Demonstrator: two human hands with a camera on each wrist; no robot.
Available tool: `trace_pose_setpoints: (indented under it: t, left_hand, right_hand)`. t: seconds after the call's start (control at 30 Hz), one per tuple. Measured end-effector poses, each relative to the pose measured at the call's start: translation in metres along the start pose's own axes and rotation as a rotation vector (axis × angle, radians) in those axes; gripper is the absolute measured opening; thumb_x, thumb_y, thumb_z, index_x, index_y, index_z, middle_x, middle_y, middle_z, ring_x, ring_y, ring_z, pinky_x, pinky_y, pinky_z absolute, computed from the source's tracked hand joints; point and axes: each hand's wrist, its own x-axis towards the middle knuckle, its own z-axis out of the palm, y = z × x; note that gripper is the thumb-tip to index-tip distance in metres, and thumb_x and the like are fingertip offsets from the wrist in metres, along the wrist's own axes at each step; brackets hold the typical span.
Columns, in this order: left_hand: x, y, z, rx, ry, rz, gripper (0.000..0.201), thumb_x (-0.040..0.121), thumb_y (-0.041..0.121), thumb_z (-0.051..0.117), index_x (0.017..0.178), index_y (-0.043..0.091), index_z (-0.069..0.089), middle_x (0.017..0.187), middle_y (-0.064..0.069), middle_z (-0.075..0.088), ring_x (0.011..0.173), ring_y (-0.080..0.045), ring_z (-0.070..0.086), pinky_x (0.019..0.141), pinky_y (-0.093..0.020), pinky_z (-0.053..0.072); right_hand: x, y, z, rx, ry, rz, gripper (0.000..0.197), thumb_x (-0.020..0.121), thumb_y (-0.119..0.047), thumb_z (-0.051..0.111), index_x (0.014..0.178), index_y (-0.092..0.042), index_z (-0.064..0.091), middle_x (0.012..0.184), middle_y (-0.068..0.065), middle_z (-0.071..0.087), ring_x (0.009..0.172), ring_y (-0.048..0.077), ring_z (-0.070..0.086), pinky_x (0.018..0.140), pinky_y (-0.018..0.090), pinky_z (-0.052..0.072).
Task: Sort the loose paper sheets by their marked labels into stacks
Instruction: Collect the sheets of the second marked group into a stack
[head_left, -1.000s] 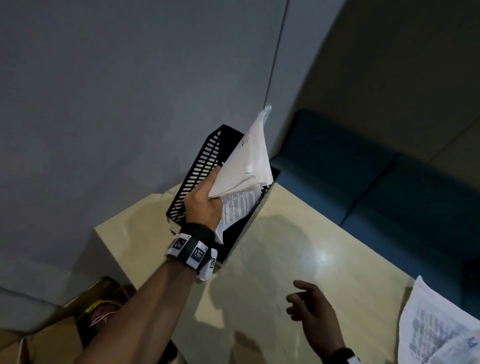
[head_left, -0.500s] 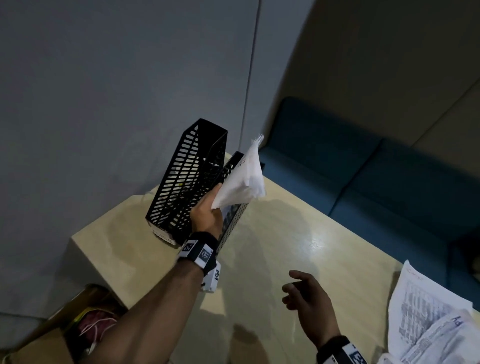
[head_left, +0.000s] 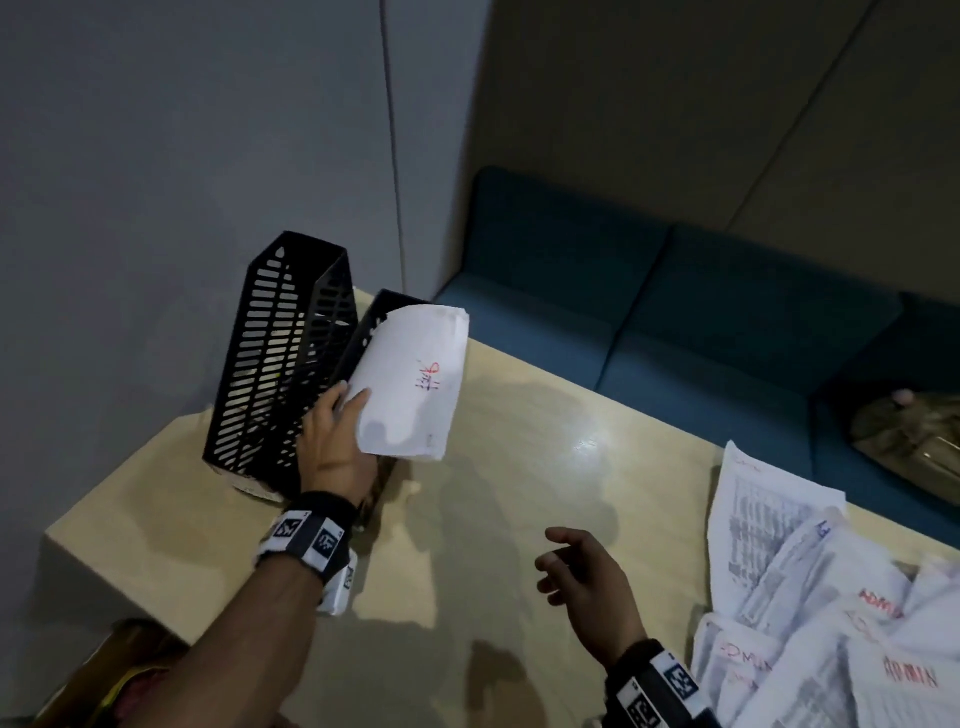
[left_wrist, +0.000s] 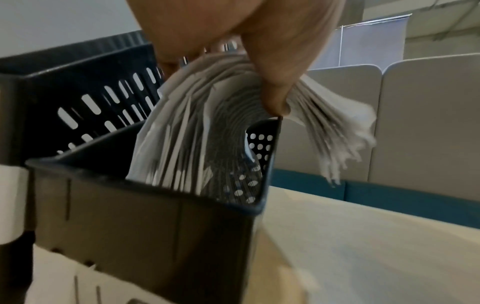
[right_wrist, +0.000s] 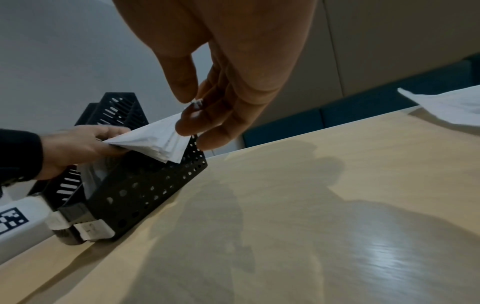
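My left hand (head_left: 335, 441) grips a bent bundle of white sheets (head_left: 410, 382) with red handwriting on top. In the left wrist view the bundle of sheets (left_wrist: 207, 127) arches over, one end down inside the nearer black perforated file holder (left_wrist: 145, 222), my thumb pressing on it. A taller slotted black holder (head_left: 280, 353) stands just behind the nearer one. My right hand (head_left: 587, 577) hovers above the table (head_left: 498, 519) with fingers loosely curled and holds nothing. Loose sheets (head_left: 810, 597) marked in red lie spread at the right edge.
The beige table meets a grey wall (head_left: 182, 156) at the back left. A blue sofa (head_left: 675, 322) runs behind the table, with a dark bag (head_left: 914, 447) on it. A cardboard box (head_left: 119, 670) sits below the table's left corner.
The bundle has folded over and dropped lower into the nearer holder, its red-marked face turned up. The view shifted, showing more loose sheets at right. My right hand stayed hovering.
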Motion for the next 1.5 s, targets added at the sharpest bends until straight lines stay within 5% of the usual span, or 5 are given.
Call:
trace_pose_setpoints:
  t: [0.23, 0.5, 0.7, 0.97, 1.5]
  left_hand:
    - [0.004, -0.006, 0.007, -0.006, -0.333, -0.067, 0.097, 0.067, 0.028, 0.085, 0.146, 0.012, 0.031, 0.150, -0.015, 0.032, 0.131, -0.037, 0.039, 0.108, -0.050, 0.036]
    - [-0.057, 0.085, -0.004, -0.133, 0.139, 0.459, 0.065, 0.077, 0.042, 0.059, 0.132, 0.008, 0.050, 0.140, -0.019, 0.045, 0.126, -0.039, 0.044, 0.106, -0.045, 0.035]
    - [-0.141, 0.175, 0.077, -0.383, -0.481, 0.593, 0.034, 0.087, 0.029, 0.056, 0.119, 0.021, 0.060, 0.127, 0.004, 0.053, 0.114, -0.010, 0.053, 0.100, -0.025, 0.041]
    - [-0.272, 0.264, 0.165, -0.314, -1.162, 0.226, 0.033, 0.092, 0.017, 0.060, 0.125, 0.018, 0.058, 0.128, 0.001, 0.056, 0.104, -0.015, 0.059, 0.086, -0.025, 0.048]
    - [-0.313, 0.313, 0.248, -0.446, -0.785, -0.123, 0.107, 0.073, 0.007, 0.081, 0.150, 0.025, 0.009, 0.153, -0.010, 0.010, 0.113, -0.034, 0.055, 0.099, -0.045, 0.047]
  right_hand:
    - [-0.026, 0.035, -0.055, 0.145, 0.162, 0.092, 0.019, 0.091, -0.007, 0.059, 0.103, -0.021, 0.060, 0.082, 0.010, 0.069, 0.063, 0.016, 0.065, 0.059, 0.028, 0.051]
    - [-0.067, 0.080, -0.147, 0.122, 0.545, 0.122, 0.019, 0.091, -0.004, 0.059, 0.098, -0.022, 0.061, 0.079, 0.011, 0.069, 0.073, 0.019, 0.064, 0.067, 0.030, 0.053]
    - [-0.103, 0.152, -0.210, -0.509, 0.771, 0.299, 0.028, 0.086, -0.014, 0.062, 0.114, -0.017, 0.063, 0.126, 0.011, 0.057, 0.117, 0.031, 0.052, 0.099, 0.043, 0.044]
    - [-0.151, 0.198, -0.190, -0.610, 0.154, 0.432, 0.055, 0.093, -0.033, 0.052, 0.144, -0.019, 0.036, 0.155, 0.008, 0.026, 0.140, 0.023, 0.030, 0.115, 0.032, 0.025]
    - [-0.173, 0.243, -0.295, -0.445, 0.602, 0.598, 0.074, 0.085, -0.037, 0.066, 0.145, -0.013, 0.031, 0.142, 0.007, 0.040, 0.132, 0.026, 0.035, 0.108, 0.038, 0.033]
